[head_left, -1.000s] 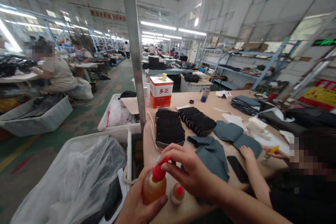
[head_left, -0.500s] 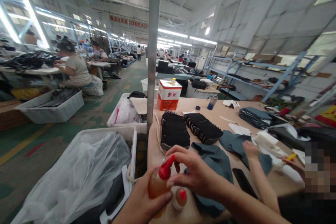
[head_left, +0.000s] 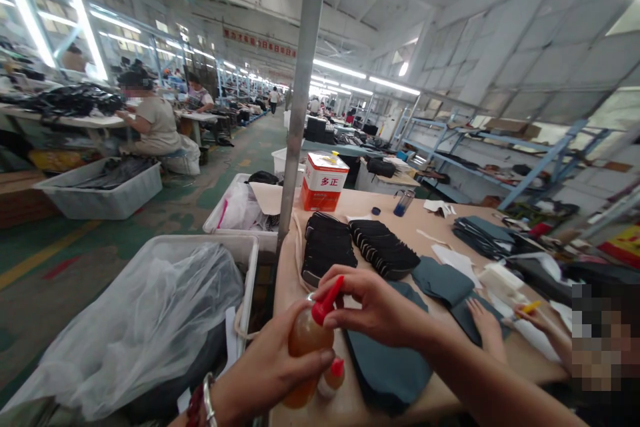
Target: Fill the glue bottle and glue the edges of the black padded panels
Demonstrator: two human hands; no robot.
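My left hand (head_left: 280, 360) is wrapped around a clear squeeze bottle (head_left: 306, 340) of amber liquid, which stands tilted to the right. The thumb and fingers of my right hand (head_left: 370, 300) pinch the bottle's red nozzle cap (head_left: 327, 303) at its top. Whether the cap is loose from the neck, I cannot tell. Just behind my left thumb a smaller red-tipped bottle (head_left: 333, 377) stands on the table. Dark teal fabric pieces (head_left: 393, 360) lie under and beside my right forearm. Farther back are two rows of stacked black pieces (head_left: 327, 247).
A red and white can (head_left: 325, 183) and a blue-based drinking bottle (head_left: 401, 203) stand at the table's far side. To the right, a co-worker's hand (head_left: 485, 327) presses teal fabric; the other holds something yellow. A metal post (head_left: 300, 93) and a plastic-filled bin (head_left: 165, 320) flank the left edge.
The view has shifted slightly. My left hand with the bottle is a little higher, its bracelet now showing. My right hand stays at the red cap. The co-worker's hand has moved down onto the fabric.
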